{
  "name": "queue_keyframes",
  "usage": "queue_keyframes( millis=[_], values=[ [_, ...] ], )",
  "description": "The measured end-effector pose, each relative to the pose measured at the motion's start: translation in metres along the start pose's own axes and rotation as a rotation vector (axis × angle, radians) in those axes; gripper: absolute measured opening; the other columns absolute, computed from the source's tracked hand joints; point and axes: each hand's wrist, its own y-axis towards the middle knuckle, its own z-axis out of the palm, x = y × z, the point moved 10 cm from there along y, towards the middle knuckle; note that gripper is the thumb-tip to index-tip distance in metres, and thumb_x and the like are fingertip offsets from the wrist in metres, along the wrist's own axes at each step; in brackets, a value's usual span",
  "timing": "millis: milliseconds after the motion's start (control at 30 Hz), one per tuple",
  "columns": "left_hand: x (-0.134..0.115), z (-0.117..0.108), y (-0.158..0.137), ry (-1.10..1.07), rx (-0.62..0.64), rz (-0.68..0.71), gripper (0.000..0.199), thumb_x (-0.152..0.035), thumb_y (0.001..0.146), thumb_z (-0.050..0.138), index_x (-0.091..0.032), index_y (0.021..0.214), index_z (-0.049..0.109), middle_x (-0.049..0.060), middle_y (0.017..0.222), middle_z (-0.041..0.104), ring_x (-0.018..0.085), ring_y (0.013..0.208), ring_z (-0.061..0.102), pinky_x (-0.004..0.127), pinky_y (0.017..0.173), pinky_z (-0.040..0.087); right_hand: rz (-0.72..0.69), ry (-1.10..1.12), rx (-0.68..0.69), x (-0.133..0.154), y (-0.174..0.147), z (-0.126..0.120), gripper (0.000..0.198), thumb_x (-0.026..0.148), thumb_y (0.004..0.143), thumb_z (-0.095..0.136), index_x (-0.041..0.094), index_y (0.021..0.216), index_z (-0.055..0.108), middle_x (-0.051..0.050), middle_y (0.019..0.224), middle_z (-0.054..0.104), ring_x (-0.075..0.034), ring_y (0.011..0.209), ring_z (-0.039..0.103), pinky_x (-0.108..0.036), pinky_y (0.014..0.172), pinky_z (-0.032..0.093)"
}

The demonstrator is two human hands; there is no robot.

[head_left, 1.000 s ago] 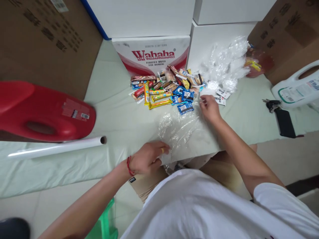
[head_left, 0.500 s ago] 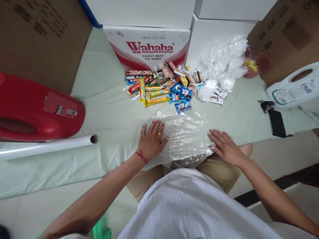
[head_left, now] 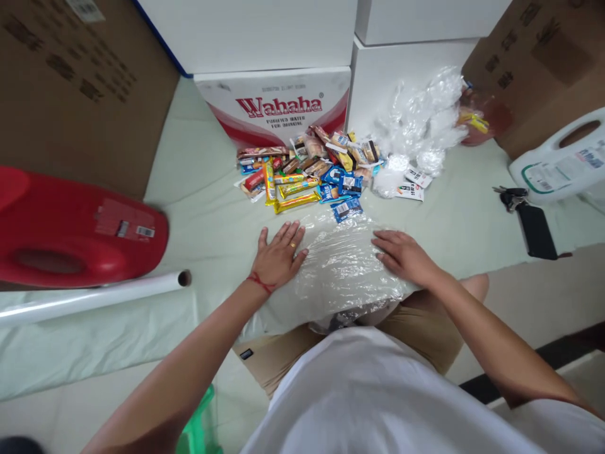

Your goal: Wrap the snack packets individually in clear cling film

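Observation:
A sheet of clear plastic film (head_left: 343, 271) lies wrinkled on the cloth-covered table, its near end hanging over the edge above my lap. My left hand (head_left: 278, 257) rests flat on the film's left side, fingers spread, a ring and a red string on it. On the film's right side lies my right hand (head_left: 404, 255), palm down with fingers stretched out. Just beyond the film is a pile of wrapped snacks (head_left: 302, 176) in yellow, blue and red packets. One blue packet (head_left: 347, 209) touches or nearly touches the film's far edge.
Crumpled clear plastic (head_left: 420, 120) sits behind right. A white-wrapped roll (head_left: 94, 299) and red jug (head_left: 94, 230) lie left. At right are a white jug (head_left: 562, 157), keys (head_left: 513, 197) and a black phone-like object (head_left: 537, 232). A Wahaha carton (head_left: 283, 104) stands behind.
My right hand has slid inward and slightly away from me over the film. My left hand stays flat at the film's left side. The camera view has shifted a little.

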Motion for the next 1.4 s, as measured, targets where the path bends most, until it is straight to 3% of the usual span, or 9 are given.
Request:
queue_keyframes(
  millis=[133,233,400,533,733,900,1067,1233,1400],
  values=[
    [-0.001,0.003,0.0,0.016,0.021,0.028,0.064,-0.049,0.109,0.029,-0.025,0.168,0.032,0.011,0.175,0.03,0.032,0.163,0.028,0.072,0.129,0.007,0.11,0.008,-0.032,-0.024,0.042,-0.032,0.037,0.035,0.105,0.047,0.022,0.12,0.078,-0.01,0.114,0.08,-0.029,0.104,0.072,-0.041,0.092,0.054],
    [-0.002,0.004,-0.001,0.018,0.042,0.049,0.063,-0.049,0.109,0.028,-0.026,0.169,0.031,0.01,0.175,0.029,0.031,0.163,0.028,0.071,0.129,0.006,0.055,-0.049,-0.11,-0.009,0.095,-0.046,0.036,0.026,0.101,0.05,0.022,0.126,0.076,-0.01,0.123,0.077,-0.031,0.112,0.068,-0.038,0.091,0.051],
    [-0.002,0.002,-0.001,-0.011,0.036,0.042,0.061,-0.048,0.109,0.029,-0.029,0.167,0.035,0.009,0.174,0.034,0.032,0.162,0.032,0.072,0.129,0.008,-0.031,-0.188,0.118,0.012,0.156,-0.013,0.045,0.034,0.094,0.068,0.023,0.138,0.07,-0.012,0.134,0.068,-0.031,0.109,0.067,-0.035,0.084,0.05],
    [0.008,-0.005,-0.001,-0.041,-0.04,-0.075,0.058,-0.045,0.11,0.027,-0.028,0.164,0.041,0.008,0.172,0.038,0.032,0.161,0.034,0.072,0.128,0.012,0.081,-0.189,0.14,-0.012,0.148,-0.007,0.054,0.048,0.09,0.075,0.023,0.138,0.07,-0.015,0.128,0.067,-0.032,0.101,0.068,-0.039,0.083,0.052],
    [0.007,-0.005,-0.001,-0.042,-0.038,-0.063,0.058,-0.045,0.109,0.031,-0.027,0.163,0.042,0.008,0.172,0.038,0.032,0.16,0.034,0.073,0.128,0.012,0.222,0.015,0.032,-0.051,0.125,-0.018,0.05,0.052,0.093,0.071,0.02,0.132,0.073,-0.012,0.118,0.069,-0.028,0.1,0.068,-0.037,0.088,0.052],
    [0.007,-0.004,-0.001,-0.036,-0.037,-0.063,0.058,-0.045,0.109,0.031,-0.029,0.164,0.041,0.008,0.173,0.037,0.032,0.161,0.034,0.071,0.128,0.012,0.296,-0.02,-0.096,-0.038,0.127,-0.025,0.045,0.058,0.097,0.062,0.02,0.117,0.077,-0.014,0.11,0.072,-0.031,0.098,0.067,-0.039,0.08,0.052],
    [0.007,-0.004,-0.001,-0.036,-0.033,-0.063,0.058,-0.045,0.109,0.031,-0.028,0.163,0.042,0.008,0.173,0.037,0.032,0.161,0.033,0.071,0.128,0.013,0.268,-0.134,-0.029,-0.025,0.136,-0.016,0.048,0.048,0.078,0.085,0.022,0.117,0.076,-0.016,0.114,0.072,-0.034,0.103,0.066,-0.04,0.08,0.054],
    [0.007,-0.004,-0.001,-0.057,-0.042,-0.059,0.057,-0.043,0.109,0.031,-0.03,0.163,0.044,0.007,0.172,0.039,0.032,0.161,0.034,0.07,0.129,0.012,0.517,0.26,0.096,-0.081,0.119,-0.01,0.056,0.05,0.059,0.095,0.02,0.1,0.074,-0.005,0.087,0.072,-0.023,0.079,0.064,-0.033,0.071,0.05],
    [0.007,-0.005,-0.001,-0.068,-0.048,-0.051,0.057,-0.043,0.108,0.032,-0.03,0.163,0.044,0.008,0.172,0.04,0.032,0.16,0.034,0.071,0.129,0.012,0.539,0.74,-0.046,-0.103,0.1,-0.02,0.05,0.058,0.058,0.091,0.019,0.077,0.066,-0.001,0.073,0.067,-0.015,0.068,0.057,-0.029,0.067,0.047]
  ],
)
